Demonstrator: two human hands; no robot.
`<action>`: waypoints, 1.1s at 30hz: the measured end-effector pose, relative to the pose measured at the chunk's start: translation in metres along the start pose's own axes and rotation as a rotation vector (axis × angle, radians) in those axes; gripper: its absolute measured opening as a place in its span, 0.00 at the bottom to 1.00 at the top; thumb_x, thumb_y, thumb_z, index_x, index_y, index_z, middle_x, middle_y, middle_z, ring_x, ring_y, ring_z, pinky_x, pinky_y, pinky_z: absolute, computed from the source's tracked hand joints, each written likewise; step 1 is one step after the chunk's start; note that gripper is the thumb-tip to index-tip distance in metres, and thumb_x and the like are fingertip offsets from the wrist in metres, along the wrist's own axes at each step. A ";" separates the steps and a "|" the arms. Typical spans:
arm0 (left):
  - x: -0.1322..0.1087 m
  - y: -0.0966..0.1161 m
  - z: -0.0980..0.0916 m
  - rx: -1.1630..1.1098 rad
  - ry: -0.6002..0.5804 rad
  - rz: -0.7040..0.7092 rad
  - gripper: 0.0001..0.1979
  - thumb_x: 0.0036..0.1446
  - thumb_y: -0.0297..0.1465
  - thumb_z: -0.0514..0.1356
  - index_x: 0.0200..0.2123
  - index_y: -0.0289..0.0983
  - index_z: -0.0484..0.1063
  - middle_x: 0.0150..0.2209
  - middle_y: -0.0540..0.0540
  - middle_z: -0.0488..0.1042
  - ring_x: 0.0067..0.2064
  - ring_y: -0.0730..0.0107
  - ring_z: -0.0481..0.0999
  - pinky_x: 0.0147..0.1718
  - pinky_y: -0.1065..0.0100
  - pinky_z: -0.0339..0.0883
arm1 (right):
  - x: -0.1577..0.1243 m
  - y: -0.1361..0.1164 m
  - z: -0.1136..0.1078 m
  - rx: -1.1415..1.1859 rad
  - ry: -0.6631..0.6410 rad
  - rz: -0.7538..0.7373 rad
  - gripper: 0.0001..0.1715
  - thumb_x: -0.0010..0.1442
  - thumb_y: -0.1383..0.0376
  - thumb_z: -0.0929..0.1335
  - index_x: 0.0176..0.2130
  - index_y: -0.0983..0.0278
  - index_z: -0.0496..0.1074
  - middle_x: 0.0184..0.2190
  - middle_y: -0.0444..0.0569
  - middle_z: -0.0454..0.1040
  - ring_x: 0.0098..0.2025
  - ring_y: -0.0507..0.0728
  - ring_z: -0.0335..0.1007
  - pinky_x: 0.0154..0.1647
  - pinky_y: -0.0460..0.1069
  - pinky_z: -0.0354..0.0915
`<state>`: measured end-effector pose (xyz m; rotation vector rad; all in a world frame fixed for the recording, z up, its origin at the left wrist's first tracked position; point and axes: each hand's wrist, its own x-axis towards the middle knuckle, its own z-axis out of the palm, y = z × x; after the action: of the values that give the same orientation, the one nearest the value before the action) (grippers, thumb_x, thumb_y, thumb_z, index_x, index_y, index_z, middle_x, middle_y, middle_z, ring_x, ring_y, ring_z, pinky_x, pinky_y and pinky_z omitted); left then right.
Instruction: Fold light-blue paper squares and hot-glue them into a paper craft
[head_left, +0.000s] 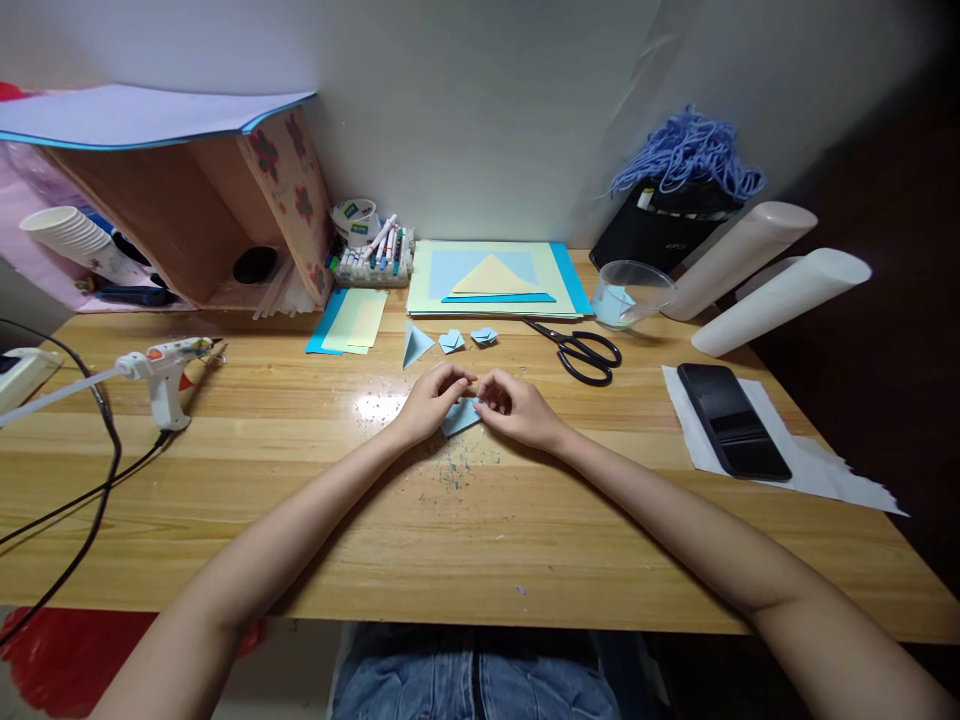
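Observation:
Between my two hands lies a small piece of light blue paper [461,417] with a straight lower edge, low over the wooden table. My left hand [433,402] is closed at its left side, thumb and fingers on the paper. From the right, my right hand [517,408] pinches its other end, fingers curled. The fingers hide the paper's upper part. Just beyond the hands are a folded blue paper triangle [417,345] and two small folded blue paper pieces, one in the middle [451,342] and one on the right [484,337].
Black-handled scissors [585,352] lie right of the folded pieces, near a clear plastic cup [630,295]. Stacked coloured paper [427,270] is at the back. A glue gun [166,380] with its cable stands left; a phone [731,420] rests on white paper at right.

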<state>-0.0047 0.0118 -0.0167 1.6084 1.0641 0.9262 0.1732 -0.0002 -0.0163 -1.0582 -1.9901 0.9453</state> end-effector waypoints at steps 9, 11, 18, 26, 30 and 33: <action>-0.003 0.008 -0.001 0.078 -0.073 -0.010 0.15 0.57 0.39 0.53 0.34 0.33 0.71 0.32 0.46 0.73 0.34 0.69 0.70 0.35 0.69 0.62 | 0.001 0.003 -0.001 0.118 0.212 0.000 0.09 0.56 0.60 0.67 0.36 0.62 0.67 0.30 0.46 0.70 0.29 0.51 0.68 0.27 0.46 0.67; -0.003 0.010 0.000 0.073 -0.081 -0.013 0.14 0.57 0.38 0.54 0.31 0.33 0.71 0.30 0.47 0.72 0.33 0.71 0.69 0.34 0.70 0.61 | 0.001 0.002 -0.002 0.117 0.227 -0.007 0.09 0.56 0.59 0.67 0.35 0.62 0.67 0.31 0.46 0.70 0.29 0.51 0.68 0.27 0.46 0.68; -0.004 0.011 0.001 0.037 -0.074 0.000 0.13 0.55 0.37 0.56 0.28 0.33 0.70 0.27 0.48 0.70 0.31 0.73 0.68 0.32 0.71 0.60 | 0.002 0.004 -0.004 0.017 0.201 -0.081 0.06 0.56 0.63 0.67 0.35 0.62 0.70 0.31 0.47 0.70 0.31 0.53 0.68 0.29 0.48 0.66; -0.004 0.010 0.001 0.011 -0.081 0.004 0.12 0.53 0.37 0.57 0.28 0.33 0.70 0.27 0.47 0.70 0.31 0.72 0.68 0.31 0.71 0.60 | 0.002 0.002 -0.004 -0.044 0.199 -0.124 0.03 0.56 0.65 0.67 0.33 0.63 0.70 0.30 0.47 0.70 0.31 0.53 0.67 0.29 0.47 0.65; -0.004 0.009 0.001 -0.016 -0.089 -0.008 0.12 0.53 0.37 0.57 0.27 0.33 0.70 0.27 0.48 0.70 0.30 0.73 0.68 0.32 0.70 0.60 | 0.000 0.002 -0.004 -0.109 0.210 -0.200 0.03 0.57 0.67 0.66 0.34 0.62 0.70 0.29 0.47 0.70 0.30 0.52 0.67 0.28 0.47 0.64; -0.004 0.010 0.000 -0.050 -0.103 -0.029 0.13 0.53 0.38 0.58 0.27 0.32 0.70 0.27 0.47 0.70 0.31 0.73 0.68 0.32 0.70 0.61 | -0.001 0.002 -0.005 -0.218 0.197 -0.299 0.04 0.57 0.68 0.65 0.34 0.62 0.70 0.30 0.48 0.71 0.33 0.54 0.67 0.32 0.48 0.64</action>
<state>-0.0036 0.0062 -0.0074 1.5784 0.9824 0.8355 0.1789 0.0009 -0.0154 -0.8946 -2.0431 0.4572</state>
